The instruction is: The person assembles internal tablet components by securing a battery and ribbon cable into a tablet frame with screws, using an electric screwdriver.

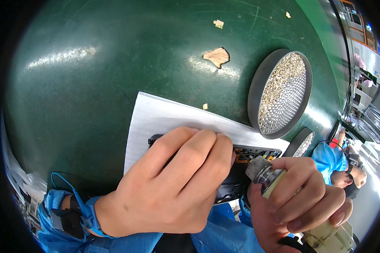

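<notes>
A black electronic device (231,189), flat like a phone, lies opened on a white foam sheet (164,110), with circuit board parts bare along its far side. My left hand (173,185) is closed over its left and middle part, fingers bent and pressed together; the fingertips are mostly hidden. In my right hand (308,198) is a screwdriver with a knurled metal collar (258,168). Its thin tip points down at the circuit board beside my left fingers; whether it touches a screw cannot be made out.
Beyond my right hand a round grey tray (257,84) holds many small brass-coloured screws on a dimpled bottom. A smaller tray (297,145) stands nearer. Wood-patterned (217,57) and pale scraps (218,24) lie on the green table (114,84). Another person (331,162) sits at the right.
</notes>
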